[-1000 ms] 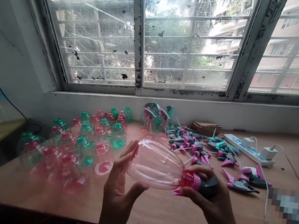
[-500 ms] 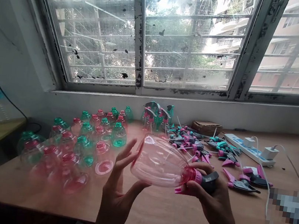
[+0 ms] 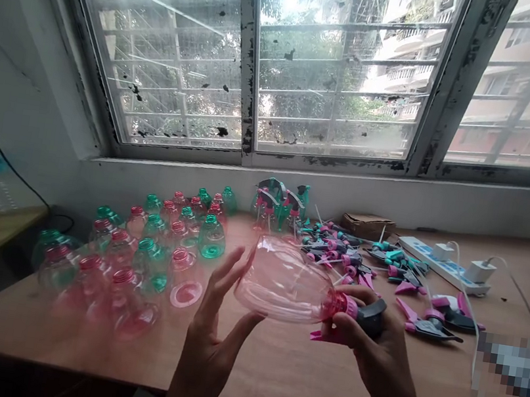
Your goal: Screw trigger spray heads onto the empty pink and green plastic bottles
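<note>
A clear pink spray bottle [image 3: 289, 285] lies sideways in the air above the table, its base to the left. My left hand [image 3: 215, 330] holds it near the base, thumb below and fingers at the far side. My right hand [image 3: 379, 348] grips the trigger sprayer [image 3: 369, 317] at the neck, thumb and fingers round its pink collar [image 3: 351, 307]. The sprayer has a dark grey head, and its pink trigger points down. How far the collar is screwed on, I cannot tell.
Several open pink and green bottles [image 3: 212, 237] stand on the left. Bottles with sprayers [image 3: 268, 206] are at the back by the wall. Loose sprayer heads [image 3: 346, 257] lie in a pile on the right, beside a white power strip [image 3: 439, 264] with cables.
The bottle has turned slightly about its long axis between my hands. My left hand has shifted a little. The right hand stays at the collar.
</note>
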{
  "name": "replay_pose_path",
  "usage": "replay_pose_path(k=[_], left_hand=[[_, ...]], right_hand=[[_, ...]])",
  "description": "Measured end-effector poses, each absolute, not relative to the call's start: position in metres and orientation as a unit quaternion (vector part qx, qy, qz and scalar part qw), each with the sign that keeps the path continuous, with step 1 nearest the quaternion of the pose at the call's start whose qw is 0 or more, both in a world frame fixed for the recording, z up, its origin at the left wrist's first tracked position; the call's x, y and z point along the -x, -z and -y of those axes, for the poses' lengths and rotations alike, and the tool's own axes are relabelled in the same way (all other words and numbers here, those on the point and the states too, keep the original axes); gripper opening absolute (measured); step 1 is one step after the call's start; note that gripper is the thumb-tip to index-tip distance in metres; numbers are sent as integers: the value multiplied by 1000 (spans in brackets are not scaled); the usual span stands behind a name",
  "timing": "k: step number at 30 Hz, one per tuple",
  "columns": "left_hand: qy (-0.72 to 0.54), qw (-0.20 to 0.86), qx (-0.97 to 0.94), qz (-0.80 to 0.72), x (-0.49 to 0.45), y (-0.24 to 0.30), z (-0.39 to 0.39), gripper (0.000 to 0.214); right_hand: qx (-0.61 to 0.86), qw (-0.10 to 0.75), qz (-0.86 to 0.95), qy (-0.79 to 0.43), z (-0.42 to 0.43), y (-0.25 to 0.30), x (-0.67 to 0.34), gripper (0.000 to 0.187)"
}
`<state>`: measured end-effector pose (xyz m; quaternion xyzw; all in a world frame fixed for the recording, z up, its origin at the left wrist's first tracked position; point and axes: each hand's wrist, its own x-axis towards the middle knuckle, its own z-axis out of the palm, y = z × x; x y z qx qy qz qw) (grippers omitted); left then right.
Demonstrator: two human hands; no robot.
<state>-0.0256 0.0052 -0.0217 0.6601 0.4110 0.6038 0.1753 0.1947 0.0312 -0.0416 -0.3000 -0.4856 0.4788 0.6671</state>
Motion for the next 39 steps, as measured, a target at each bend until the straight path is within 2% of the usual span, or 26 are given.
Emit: replay_pose_path(k=[4,7,13,17,20,25,27,30,33,39], left_hand=[[-613,223,-625,-429,22,24,-5,70],[-641,233,-580,-446,19,24,-6,62],[-604,171,-651,-427,25,24,-6,58],[-608,206,-647,-411,24,25,-6,76],[-634,204,-610,-429,21,23,-7,66],[-606,148,-653,-429,25,20,-9,62],[-596,144,-662,-431,26,22,-9,66],[-604,195,-636,-440,22,27,-9,77],[-639,229,-578,-453,17,26,-10,67],[-618,146,-631,-444,22,19,-10,62]], right_hand=[[323,663,534,-414,-31,42,-194,30],[339,656,555,-384,-31,40,-194,31],[309,641,486,-508,-30,41,-195,31],[323,640,544,-437,-30,41,-195,29],[338,638,575,-386,-30,38,-194,31],[307,641,499,-495,-30,35,-194,29],[303,641,497,-500,-30,37,-195,29],[326,640,547,-430,-31,39,-196,28],[355,637,578,-365,-31,38,-195,30],[314,638,493,-501,-32,34,-191,31]])
